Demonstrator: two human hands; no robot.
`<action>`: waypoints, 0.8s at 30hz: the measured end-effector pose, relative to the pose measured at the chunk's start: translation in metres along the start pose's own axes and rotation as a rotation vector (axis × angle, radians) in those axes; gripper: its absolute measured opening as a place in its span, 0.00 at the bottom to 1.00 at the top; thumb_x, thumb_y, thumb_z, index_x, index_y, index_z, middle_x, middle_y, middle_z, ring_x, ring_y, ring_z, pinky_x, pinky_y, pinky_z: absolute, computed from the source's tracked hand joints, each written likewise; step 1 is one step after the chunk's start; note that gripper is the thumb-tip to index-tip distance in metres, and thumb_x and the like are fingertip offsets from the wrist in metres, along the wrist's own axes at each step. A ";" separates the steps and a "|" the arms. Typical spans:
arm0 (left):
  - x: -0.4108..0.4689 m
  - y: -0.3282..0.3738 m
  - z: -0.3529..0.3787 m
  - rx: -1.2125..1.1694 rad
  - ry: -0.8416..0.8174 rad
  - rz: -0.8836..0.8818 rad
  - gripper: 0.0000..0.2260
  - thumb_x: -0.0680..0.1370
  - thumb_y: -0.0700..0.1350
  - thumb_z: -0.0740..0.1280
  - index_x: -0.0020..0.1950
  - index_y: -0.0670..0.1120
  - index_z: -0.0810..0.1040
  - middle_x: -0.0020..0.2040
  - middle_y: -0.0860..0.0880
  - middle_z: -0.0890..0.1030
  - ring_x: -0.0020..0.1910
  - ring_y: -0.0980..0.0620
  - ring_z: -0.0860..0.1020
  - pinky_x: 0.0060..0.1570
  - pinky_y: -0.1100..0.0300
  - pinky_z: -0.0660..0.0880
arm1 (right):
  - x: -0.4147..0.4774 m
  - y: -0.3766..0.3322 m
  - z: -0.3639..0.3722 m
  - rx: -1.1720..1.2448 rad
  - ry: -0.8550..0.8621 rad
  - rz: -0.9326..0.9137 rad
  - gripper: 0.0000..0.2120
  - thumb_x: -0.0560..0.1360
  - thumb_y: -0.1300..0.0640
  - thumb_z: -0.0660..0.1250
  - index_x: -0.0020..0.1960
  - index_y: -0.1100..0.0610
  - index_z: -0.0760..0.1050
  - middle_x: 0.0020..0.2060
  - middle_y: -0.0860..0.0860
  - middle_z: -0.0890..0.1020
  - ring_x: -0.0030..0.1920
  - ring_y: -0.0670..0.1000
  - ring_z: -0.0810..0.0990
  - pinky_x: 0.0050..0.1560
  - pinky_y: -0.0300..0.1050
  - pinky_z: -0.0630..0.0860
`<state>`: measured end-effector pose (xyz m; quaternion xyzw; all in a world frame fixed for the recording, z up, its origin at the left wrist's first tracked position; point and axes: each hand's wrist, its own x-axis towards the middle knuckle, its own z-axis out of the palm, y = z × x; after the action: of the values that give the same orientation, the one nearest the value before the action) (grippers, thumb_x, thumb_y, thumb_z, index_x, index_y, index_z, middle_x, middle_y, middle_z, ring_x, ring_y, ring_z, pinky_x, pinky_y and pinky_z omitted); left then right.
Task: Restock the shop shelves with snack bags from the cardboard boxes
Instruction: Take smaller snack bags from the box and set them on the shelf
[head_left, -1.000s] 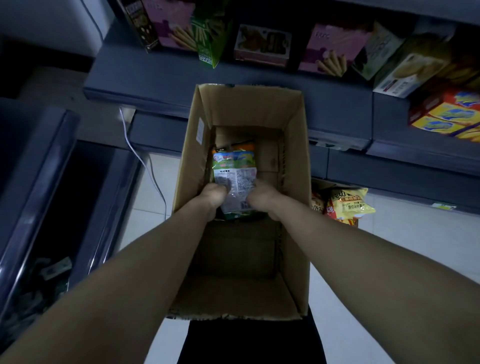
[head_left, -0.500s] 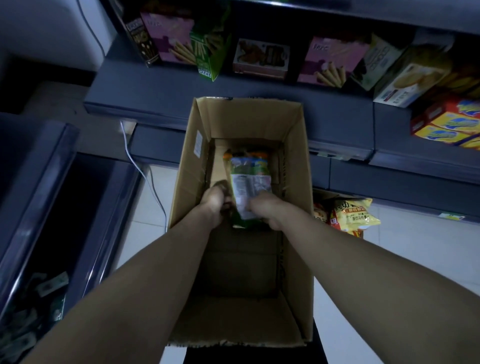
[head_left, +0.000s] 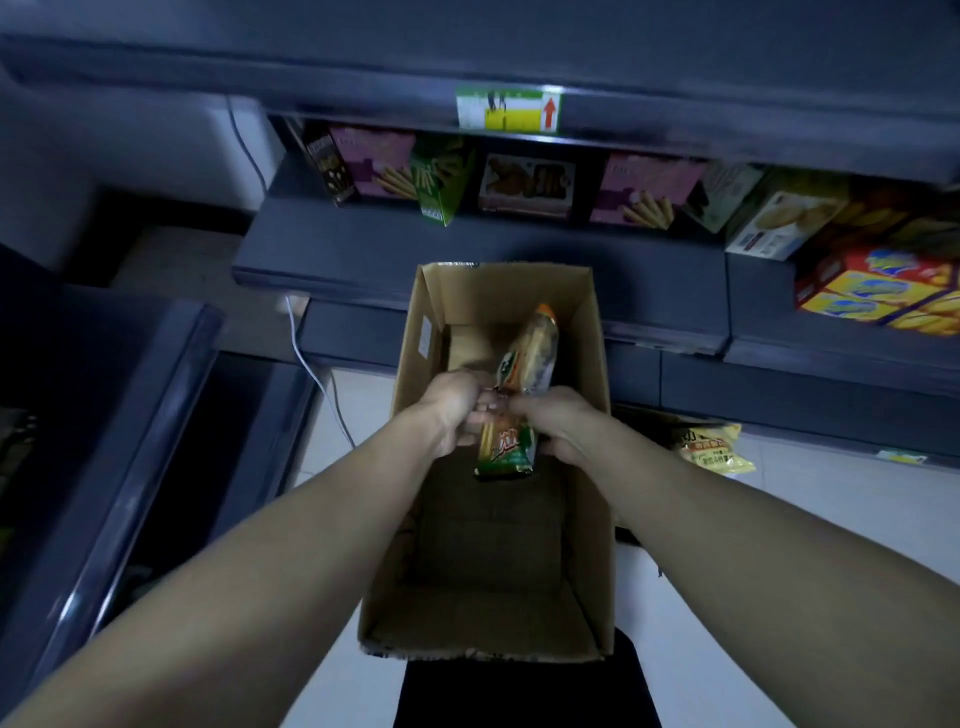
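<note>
An open cardboard box (head_left: 592, 467) stands on the floor under my arms, its bottom bare. Above its middle I hold a long green and orange snack bag (head_left: 527, 358), turned on edge and tilted to the right. My left hand (head_left: 457, 410) grips it from the left. My right hand (head_left: 553, 426) grips it from the right. The bag's green lower end (head_left: 506, 452) sticks out below my hands. The dark shelves (head_left: 337, 244) rise just beyond the box.
Boxed biscuits (head_left: 524, 184) line the shelf ahead, and yellow and red cartons (head_left: 878, 291) fill the shelf at right. A yellow snack bag (head_left: 711, 449) lies on the floor right of the box. A dark freezer cabinet (head_left: 130, 415) stands at left, with a white cable (head_left: 311, 374) beside it.
Both hands have lifted the snack bag up out of the box and turned it on edge. The view has tilted up, so more of the shelves shows.
</note>
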<state>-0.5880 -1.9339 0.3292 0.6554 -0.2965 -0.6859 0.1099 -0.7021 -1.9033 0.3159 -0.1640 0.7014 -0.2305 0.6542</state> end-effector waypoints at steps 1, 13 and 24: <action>-0.011 0.006 -0.004 0.030 0.021 0.024 0.09 0.80 0.42 0.56 0.47 0.47 0.76 0.37 0.49 0.77 0.34 0.53 0.72 0.37 0.61 0.68 | -0.013 -0.006 -0.002 -0.005 -0.011 -0.007 0.21 0.73 0.61 0.70 0.64 0.61 0.72 0.51 0.56 0.81 0.39 0.48 0.78 0.31 0.40 0.71; -0.191 0.137 -0.017 0.121 0.017 0.331 0.03 0.78 0.39 0.64 0.47 0.41 0.77 0.36 0.46 0.77 0.27 0.52 0.76 0.25 0.66 0.70 | -0.201 -0.130 -0.038 0.093 -0.051 -0.442 0.11 0.71 0.71 0.59 0.46 0.63 0.78 0.39 0.59 0.80 0.37 0.57 0.79 0.44 0.48 0.77; -0.347 0.274 0.026 0.089 -0.027 0.928 0.08 0.73 0.36 0.71 0.48 0.43 0.73 0.43 0.47 0.80 0.37 0.51 0.79 0.31 0.61 0.75 | -0.371 -0.255 -0.112 0.093 0.022 -0.916 0.13 0.75 0.68 0.63 0.58 0.60 0.70 0.48 0.58 0.82 0.44 0.55 0.82 0.48 0.52 0.80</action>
<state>-0.6379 -1.9591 0.7688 0.4488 -0.5887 -0.5593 0.3730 -0.7979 -1.9085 0.7696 -0.4249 0.5525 -0.5290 0.4841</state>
